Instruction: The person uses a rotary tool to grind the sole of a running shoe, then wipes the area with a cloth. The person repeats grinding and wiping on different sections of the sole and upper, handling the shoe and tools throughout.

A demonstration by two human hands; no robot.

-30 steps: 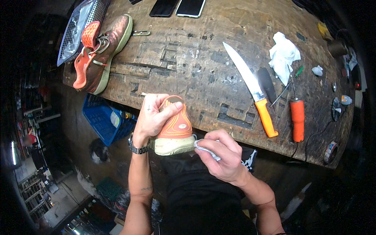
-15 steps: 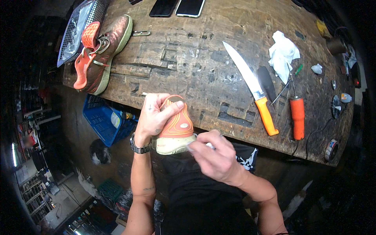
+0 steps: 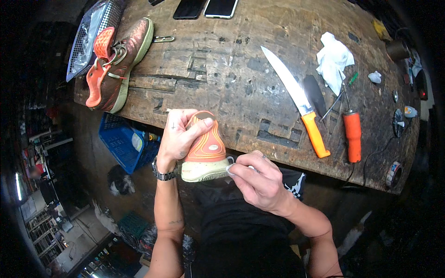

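Note:
My left hand [image 3: 175,141] is closed round the collar of an orange sneaker [image 3: 211,146], thumb over its heel tab. The shoe's heel faces me, with the pale sole [image 3: 201,171] down, just off the bench's front edge. At the right side of that sole is my right hand [image 3: 260,180], its fingers pinched on a small white piece [image 3: 229,170]. The fingers hide most of that piece, and its kind is unclear. A matching sneaker [image 3: 118,65] lies at the bench's left end, its orange tongue sticking out.
On the worn wooden bench [image 3: 222,69] lie a knife with an orange handle [image 3: 316,135], an orange-handled tool [image 3: 352,139], crumpled white tissue [image 3: 333,60] and two phones [image 3: 220,8]. A mesh basket [image 3: 88,44] stands far left. Below the bench sits a blue crate [image 3: 121,143].
My right hand has shifted slightly right and up, and a thin pale loop now shows beside the sole. The left hand still grips the sneaker, which has tilted slightly.

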